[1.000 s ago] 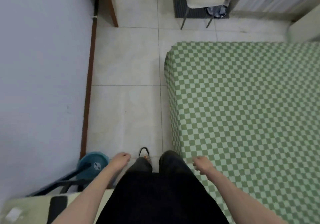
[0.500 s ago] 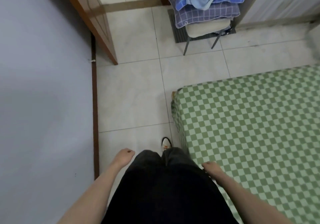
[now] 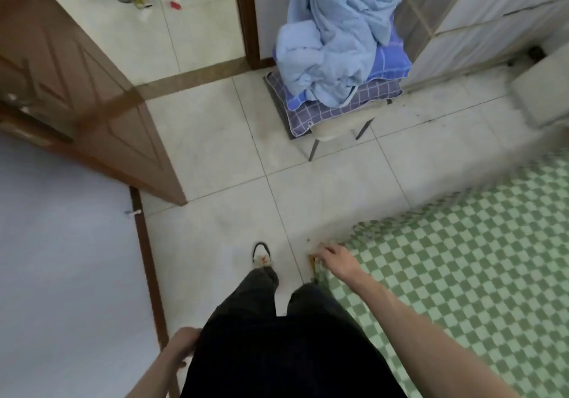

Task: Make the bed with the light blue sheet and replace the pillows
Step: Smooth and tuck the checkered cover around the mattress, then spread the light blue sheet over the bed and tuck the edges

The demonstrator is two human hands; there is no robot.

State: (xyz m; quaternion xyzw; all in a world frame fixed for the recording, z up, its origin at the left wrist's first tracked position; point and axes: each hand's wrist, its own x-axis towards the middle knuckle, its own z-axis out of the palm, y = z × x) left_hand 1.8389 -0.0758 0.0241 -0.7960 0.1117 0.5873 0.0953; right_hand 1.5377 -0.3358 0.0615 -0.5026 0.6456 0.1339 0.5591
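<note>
Reaching down and forward, the right hand (image 3: 334, 260) hangs over the near corner of the bed (image 3: 462, 274), fingers loosely spread and holding nothing; whether the fingertips touch the cover I cannot tell. The left hand (image 3: 184, 343) sits back by the person's hip against the dark trousers (image 3: 277, 336), fingers curled, and I cannot tell whether it grips the cloth or holds nothing at all. One foot in a light slipper (image 3: 261, 256) is planted on the pale tiled floor (image 3: 215, 151), just beside the bed corner. The bed wears a green-and-white checked cover, and its edge runs away to the right and upward from that corner. Well apart from both hands, across the open tiles, stands a chair (image 3: 335, 123) with thin metal legs. On its seat lie two checked pillows (image 3: 308, 111), stacked flat, the lower one purple-grey, the upper one brighter blue. The light blue sheet (image 3: 335, 34) is heaped on top of them in a crumpled mound, taller than wide, so it has no clear lengthwise lie; one end spills down toward the front-left of the chair. Left of the chair is an open doorway with a brown wooden door (image 3: 92, 105) swung inward, and a plain pale wall (image 3: 61, 274) runs down the left side.
</note>
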